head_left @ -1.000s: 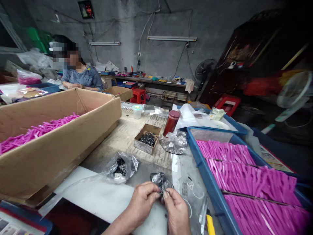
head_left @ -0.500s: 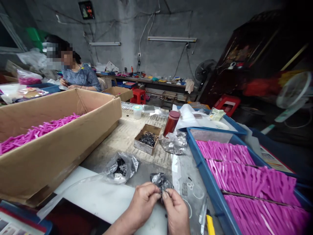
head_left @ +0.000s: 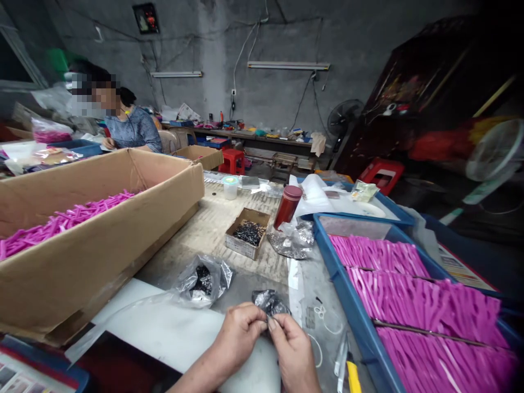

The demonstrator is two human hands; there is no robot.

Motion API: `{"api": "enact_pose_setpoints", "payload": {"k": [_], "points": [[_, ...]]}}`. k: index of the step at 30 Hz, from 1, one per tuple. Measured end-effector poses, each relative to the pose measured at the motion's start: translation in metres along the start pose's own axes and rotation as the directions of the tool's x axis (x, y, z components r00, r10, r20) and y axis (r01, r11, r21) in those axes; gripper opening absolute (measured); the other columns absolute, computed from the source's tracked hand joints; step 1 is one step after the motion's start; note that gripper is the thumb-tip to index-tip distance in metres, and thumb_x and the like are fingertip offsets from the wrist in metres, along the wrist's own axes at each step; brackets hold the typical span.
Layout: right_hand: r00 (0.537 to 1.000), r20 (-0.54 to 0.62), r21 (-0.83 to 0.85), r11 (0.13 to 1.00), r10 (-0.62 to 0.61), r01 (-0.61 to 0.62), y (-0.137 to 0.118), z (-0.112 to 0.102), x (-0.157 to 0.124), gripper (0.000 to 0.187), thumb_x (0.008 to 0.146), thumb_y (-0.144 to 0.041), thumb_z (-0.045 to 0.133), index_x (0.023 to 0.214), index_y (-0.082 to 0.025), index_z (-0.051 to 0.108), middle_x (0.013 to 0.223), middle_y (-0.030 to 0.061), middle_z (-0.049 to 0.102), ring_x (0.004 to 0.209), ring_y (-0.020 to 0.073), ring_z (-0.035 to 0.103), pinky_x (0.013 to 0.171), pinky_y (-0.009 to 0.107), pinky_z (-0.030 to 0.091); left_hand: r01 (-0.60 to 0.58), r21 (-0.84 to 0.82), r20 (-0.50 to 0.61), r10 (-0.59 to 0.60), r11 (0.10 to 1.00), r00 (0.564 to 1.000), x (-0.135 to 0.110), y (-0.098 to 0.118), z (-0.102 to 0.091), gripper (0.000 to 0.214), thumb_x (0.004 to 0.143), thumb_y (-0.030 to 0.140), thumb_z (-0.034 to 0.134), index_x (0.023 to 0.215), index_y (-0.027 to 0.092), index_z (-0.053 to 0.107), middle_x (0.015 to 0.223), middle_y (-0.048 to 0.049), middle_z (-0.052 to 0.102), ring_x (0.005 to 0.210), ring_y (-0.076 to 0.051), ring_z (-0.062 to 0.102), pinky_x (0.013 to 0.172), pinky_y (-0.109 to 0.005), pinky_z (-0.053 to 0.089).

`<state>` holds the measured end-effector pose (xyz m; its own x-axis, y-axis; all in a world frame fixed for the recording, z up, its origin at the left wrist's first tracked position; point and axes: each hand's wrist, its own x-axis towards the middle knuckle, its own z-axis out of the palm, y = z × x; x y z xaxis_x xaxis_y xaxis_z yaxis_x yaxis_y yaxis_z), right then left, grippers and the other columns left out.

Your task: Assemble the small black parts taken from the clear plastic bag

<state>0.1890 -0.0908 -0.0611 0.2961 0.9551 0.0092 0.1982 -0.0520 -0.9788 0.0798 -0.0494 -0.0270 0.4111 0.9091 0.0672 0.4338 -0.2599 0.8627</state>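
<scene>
My left hand (head_left: 241,333) and my right hand (head_left: 292,346) meet at the fingertips, thumbs and forefingers pinched around something small and dark that I cannot make out. Just behind the fingers lies a crumpled bag (head_left: 268,299) with dark contents. An open clear bag (head_left: 202,281) of small black parts is left of the hands. Farther back stands a small cardboard box (head_left: 241,246) of black pieces, beside a clear bag of small parts (head_left: 292,243). White sheet material (head_left: 172,316) spreads under my left forearm.
On the right, a blue tray (head_left: 339,278) holds rows of pink strips. A large cardboard box (head_left: 123,234) with pink strips fills the left. A dark red canister (head_left: 287,207) stands behind. A yellow-handled tool (head_left: 352,374) lies near my right hand. A co-worker (head_left: 133,128) sits back left.
My hands stay pinched together, with only a slight shift of the fingers. The co-worker has leaned a little to the left.
</scene>
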Motion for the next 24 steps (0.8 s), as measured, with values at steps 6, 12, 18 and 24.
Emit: {"api": "enact_pose_setpoints", "payload": {"k": [6,12,18,24], "points": [[0.994,0.075,-0.17,0.981,-0.077,0.089,-0.003,-0.02,0.013,0.021,0.075,-0.033,0.041,0.077,-0.017,0.054,0.068,0.0031,0.059,0.064,0.0168,0.054,0.057,0.022,0.042,0.1,-0.11,-0.114,-0.112,0.989,0.987,0.024,-0.007,-0.018,0.011,0.062,0.015,0.047,0.055,0.013,0.056,0.047,0.0034,0.049,0.044,-0.008,0.044,0.043,-0.016,0.034],[0.927,0.235,-0.524,0.766,-0.291,0.373,-0.001,-0.03,0.027,0.022,0.077,-0.02,0.036,0.07,-0.018,0.057,0.065,0.0034,0.058,0.065,0.0167,0.054,0.059,0.024,0.04,0.142,-0.075,-0.286,-0.158,0.987,0.945,0.097,-0.012,-0.048,0.014,0.064,0.019,0.044,0.058,0.011,0.054,0.039,0.0058,0.044,0.031,-0.005,0.037,0.035,-0.016,0.03],[0.92,0.356,-0.756,0.528,-0.166,0.388,-0.002,-0.018,0.031,0.023,0.07,-0.008,0.041,0.072,-0.019,0.061,0.072,0.0053,0.061,0.07,0.0189,0.055,0.064,0.027,0.036,0.133,0.11,-0.275,-0.098,0.985,0.956,0.146,-0.003,-0.062,0.021,0.065,0.009,0.04,0.071,0.011,0.06,0.046,0.0017,0.053,0.04,-0.008,0.047,0.043,-0.018,0.036],[0.909,0.41,-0.829,0.383,-0.079,0.407,-0.01,-0.013,0.035,0.021,0.067,-0.007,0.043,0.071,-0.019,0.06,0.074,0.0057,0.063,0.073,0.0212,0.056,0.063,0.029,0.03,0.077,0.362,-0.223,0.006,0.929,0.975,0.093,-0.005,-0.085,0.023,0.067,0.012,0.039,0.074,0.016,0.06,0.072,-0.0026,0.061,0.07,-0.014,0.053,0.061,-0.021,0.036]]}}
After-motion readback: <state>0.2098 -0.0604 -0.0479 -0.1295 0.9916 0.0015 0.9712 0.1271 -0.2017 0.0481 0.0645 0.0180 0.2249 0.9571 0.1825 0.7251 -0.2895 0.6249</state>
